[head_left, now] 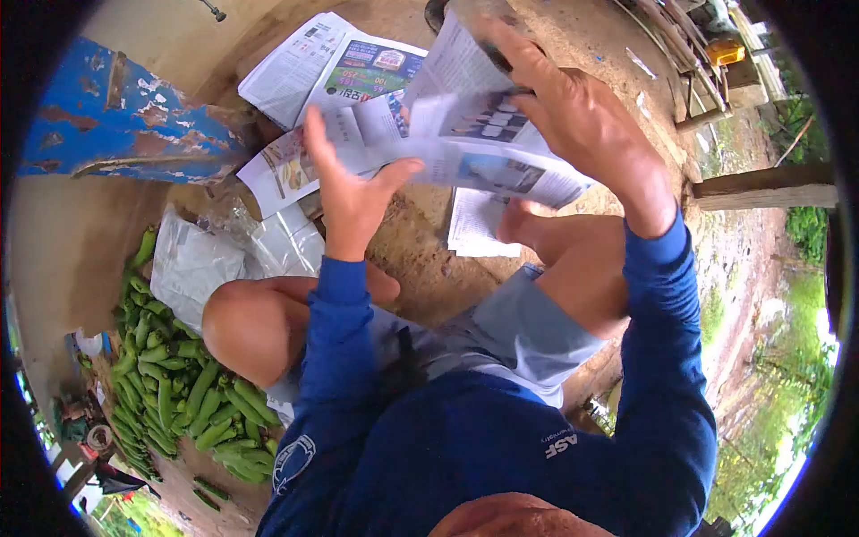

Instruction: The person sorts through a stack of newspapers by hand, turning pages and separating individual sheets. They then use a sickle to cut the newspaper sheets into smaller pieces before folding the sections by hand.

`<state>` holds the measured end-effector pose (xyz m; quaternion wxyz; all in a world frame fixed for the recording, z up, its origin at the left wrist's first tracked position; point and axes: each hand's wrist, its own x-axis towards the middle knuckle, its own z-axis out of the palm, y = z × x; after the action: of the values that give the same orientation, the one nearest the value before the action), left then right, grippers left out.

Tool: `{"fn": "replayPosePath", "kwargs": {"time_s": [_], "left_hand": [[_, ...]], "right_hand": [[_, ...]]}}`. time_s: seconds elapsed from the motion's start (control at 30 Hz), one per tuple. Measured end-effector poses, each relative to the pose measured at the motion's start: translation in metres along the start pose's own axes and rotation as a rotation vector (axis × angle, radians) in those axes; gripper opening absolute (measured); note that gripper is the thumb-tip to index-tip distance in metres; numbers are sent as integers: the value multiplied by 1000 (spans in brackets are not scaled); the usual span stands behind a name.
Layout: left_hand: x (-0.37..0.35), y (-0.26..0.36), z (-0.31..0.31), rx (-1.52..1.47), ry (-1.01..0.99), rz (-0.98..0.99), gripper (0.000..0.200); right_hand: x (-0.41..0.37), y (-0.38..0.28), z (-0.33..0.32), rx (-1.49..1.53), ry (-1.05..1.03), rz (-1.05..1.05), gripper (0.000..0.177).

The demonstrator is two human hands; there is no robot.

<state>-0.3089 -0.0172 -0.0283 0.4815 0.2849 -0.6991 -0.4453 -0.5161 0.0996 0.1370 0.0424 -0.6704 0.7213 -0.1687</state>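
Note:
A printed newspaper sheet (501, 166) stands raised and partly folded between my hands, blurred by motion. My left hand (352, 197) is at its left side, thumb and fingers spread apart, with the thumb close to the paper's lower edge. At the upper right, my right hand (573, 107) has its fingers bent over the sheet and its thumb against it; the fingertips are smeared. Beyond the hands lie more newspapers (291, 72), one with a colourful advertisement page. Another folded newspaper (479, 224) rests on the ground beside my right foot (517, 224).
Clear plastic bags (201, 268) lie by my left knee. Next to them is a big pile of long green vegetables (192, 394). A peeling blue board (125, 121) stands at the left. Wooden beams (761, 188) and a container of amber liquid (725, 52) are at the right.

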Motion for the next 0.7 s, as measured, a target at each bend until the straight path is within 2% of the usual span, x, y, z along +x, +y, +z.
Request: {"fn": "replayPosePath", "kwargs": {"time_s": [0.03,0.07,0.17,0.2,0.3,0.33,0.37,0.43,0.47,0.6,0.7], "left_hand": [[12,8,-2,61,-93,81,129],[21,12,-3,122,-184,162,134],[48,12,-4,4,-338,224,135],[53,16,-6,7,-363,216,123],[63,36,-5,-214,-508,-49,107],[64,31,1,-288,-470,45,91],[66,31,3,-279,-509,-7,74],[62,39,8,-252,-543,-116,54],[60,39,14,-229,-527,-101,48],[52,29,34,-142,-442,-75,30],[54,33,43,-72,-443,-73,24]], "right_hand": [[-3,-1,-4,-100,-111,58,61],[-7,5,1,-106,-33,-52,51],[-6,12,-8,-75,76,-355,36],[-7,10,-14,-54,80,-330,28],[-10,20,-22,32,86,-110,26],[-6,28,-25,68,120,-175,25],[-4,33,-29,97,112,-128,26],[-1,36,-33,162,101,-44,28],[0,29,-34,168,118,71,25],[-2,54,-13,105,326,-158,25],[-10,54,-29,205,109,105,28]]}}
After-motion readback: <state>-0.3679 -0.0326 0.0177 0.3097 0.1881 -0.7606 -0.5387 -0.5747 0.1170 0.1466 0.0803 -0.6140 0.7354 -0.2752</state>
